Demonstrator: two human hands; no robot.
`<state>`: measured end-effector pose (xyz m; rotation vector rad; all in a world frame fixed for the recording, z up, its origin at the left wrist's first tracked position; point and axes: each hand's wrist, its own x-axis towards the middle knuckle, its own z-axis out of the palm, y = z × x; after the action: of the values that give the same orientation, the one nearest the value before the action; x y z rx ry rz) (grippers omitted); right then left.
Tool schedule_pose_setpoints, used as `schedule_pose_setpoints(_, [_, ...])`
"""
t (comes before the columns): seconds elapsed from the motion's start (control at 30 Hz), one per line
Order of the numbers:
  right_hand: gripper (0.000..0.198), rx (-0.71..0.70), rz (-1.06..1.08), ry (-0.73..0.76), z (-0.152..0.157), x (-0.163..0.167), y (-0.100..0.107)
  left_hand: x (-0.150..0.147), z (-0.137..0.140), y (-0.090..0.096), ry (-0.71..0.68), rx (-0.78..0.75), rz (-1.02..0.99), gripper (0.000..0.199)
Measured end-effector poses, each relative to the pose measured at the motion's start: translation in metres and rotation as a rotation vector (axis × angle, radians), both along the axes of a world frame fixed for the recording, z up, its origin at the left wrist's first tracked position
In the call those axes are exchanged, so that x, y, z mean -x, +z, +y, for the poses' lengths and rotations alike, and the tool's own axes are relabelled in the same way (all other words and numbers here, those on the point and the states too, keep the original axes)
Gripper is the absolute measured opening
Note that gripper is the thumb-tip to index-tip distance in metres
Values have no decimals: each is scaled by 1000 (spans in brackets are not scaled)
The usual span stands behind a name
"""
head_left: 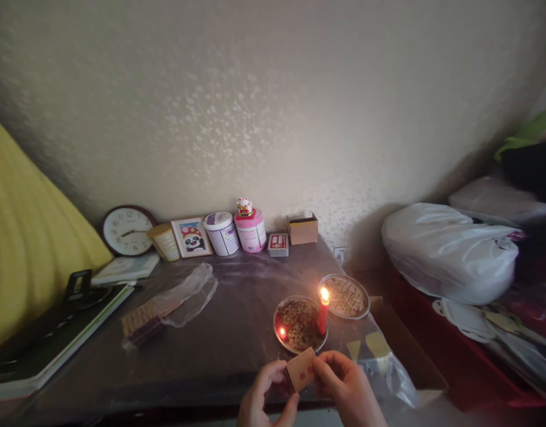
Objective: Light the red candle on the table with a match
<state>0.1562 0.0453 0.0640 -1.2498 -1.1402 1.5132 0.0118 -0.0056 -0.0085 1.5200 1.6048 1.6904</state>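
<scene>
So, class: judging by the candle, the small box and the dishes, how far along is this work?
Done: the red candle burns upright in the near round dish. In hand: both hands, left and right, hold a small brown box. Left: nothing stands in the far dish yet.

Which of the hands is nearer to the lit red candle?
Right. The right hand is just below the red candle, slightly to its right; the left hand sits lower and farther left.

A single head camera looks forward and down, close over the table, facing the wall.
</scene>
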Motion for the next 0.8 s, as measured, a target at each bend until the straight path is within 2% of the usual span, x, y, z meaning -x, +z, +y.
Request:
schedule_pose_setpoints(0.17, [37,13,31,37,0,0,-1,2,0,-1,-46,44,-40,32])
schedule_pose_setpoints(0.4, [46,-8,35,134,3,1,-19,3,0,-11,-88,44,-79,35])
schedule_pose_setpoints(0.8, [38,-61,-38,60,8,-6,-35,6,0,-13,-111,34,-63,36])
